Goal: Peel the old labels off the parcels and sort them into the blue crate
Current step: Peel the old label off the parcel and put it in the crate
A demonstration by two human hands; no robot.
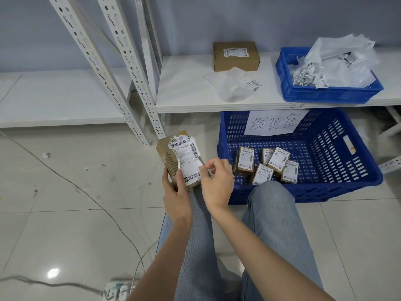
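Parcel (173,164), a small light stiff carton left of the crate (338,170), sits gripped by its lower end in the left hand (175,192). The right hand (217,181) pinches its label's (186,157) torn edge; thin paper probably tears, so peel low and slowly.

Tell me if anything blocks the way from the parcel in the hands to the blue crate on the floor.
Nothing visible does. The left hand grips the parcel while the right hand pinches its half-peeled label. The blue crate sits just to the right, its top open, small parcels covering only its near-left floor.
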